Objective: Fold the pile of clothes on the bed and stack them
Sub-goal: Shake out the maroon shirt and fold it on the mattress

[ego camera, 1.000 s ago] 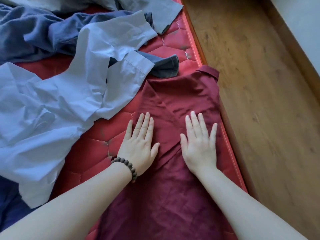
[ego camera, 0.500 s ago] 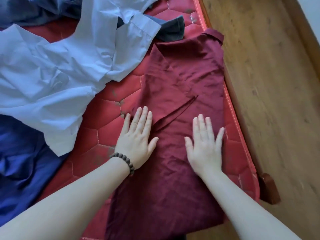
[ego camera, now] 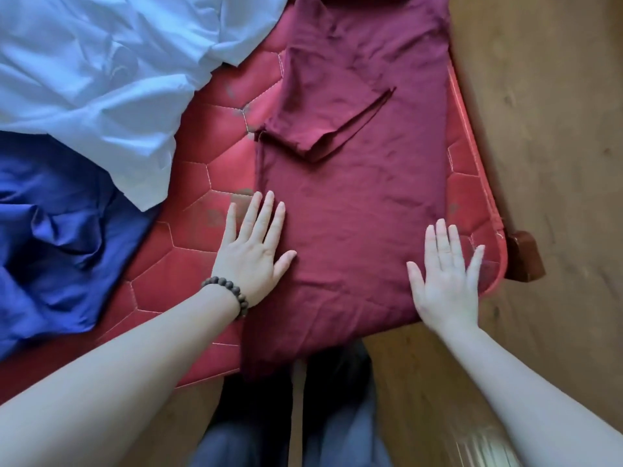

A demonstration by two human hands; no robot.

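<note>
A: Head view is showing the wooden floor [ego camera: 539, 112] lying to the right of the red quilted mattress [ego camera: 188, 264] and below its near corner. What is sitting on the mattress?

B: The light blue shirt [ego camera: 101, 72] is sprawling crumpled over the mattress's far left part. The maroon shirt [ego camera: 357, 203] is lying flat along the mattress's right edge, its sleeve folded across its front, its bottom hem hanging over the mattress's near edge. The dark blue garment [ego camera: 57, 237] is bunching up on the mattress's left side, just under the light blue shirt.

A: And the hands?

B: Both are lying flat with fingers straight and spread, grasping nothing. The left hand [ego camera: 253, 254] is pressing on the maroon shirt's left edge, partly on the mattress itself. The right hand [ego camera: 445, 281] is resting at the shirt's right edge, near the mattress's rounded corner.

A: Anything smaller?

B: A wooden bed leg [ego camera: 524, 256] is sticking out past that mattress corner, and a dark bead bracelet [ego camera: 229, 291] is circling the left wrist.
</note>
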